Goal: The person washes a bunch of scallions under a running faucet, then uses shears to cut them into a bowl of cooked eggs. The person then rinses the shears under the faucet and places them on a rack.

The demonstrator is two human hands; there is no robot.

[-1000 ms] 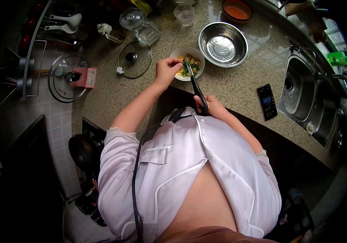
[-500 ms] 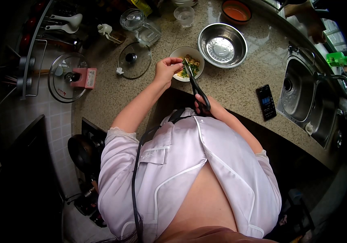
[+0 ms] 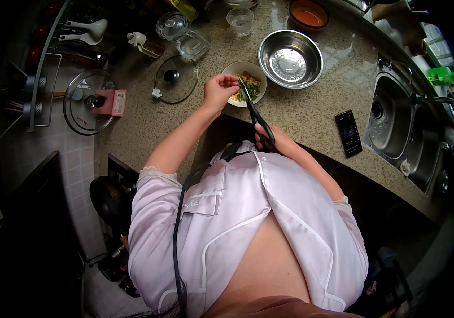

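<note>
My right hand (image 3: 263, 137) is wrapped round the black handles of a pair of scissors (image 3: 255, 113). The scissors' blades point up over a white bowl (image 3: 228, 70), which holds chopped green pieces and yellow food (image 3: 251, 86). Over the bowl's left side is my left hand (image 3: 221, 91), its fingers pinched together beside the blade tips. Whatever they hold is too small to make out. A steel basin (image 3: 290, 59) stands just right of the bowl, and a glass lid (image 3: 176, 79) lies to the left.
A phone (image 3: 348, 133) lies on the speckled counter (image 3: 306, 114), left of the double sink (image 3: 391, 116). A glass pitcher (image 3: 192, 43), a clear cup (image 3: 240, 21) and an orange-brown bowl (image 3: 308, 14) stand at the back. A pan (image 3: 106, 200) is at the lower left.
The scissor blades look closer together over the bowl, and the left fingers have shifted very slightly. The phone's screen picture has changed.
</note>
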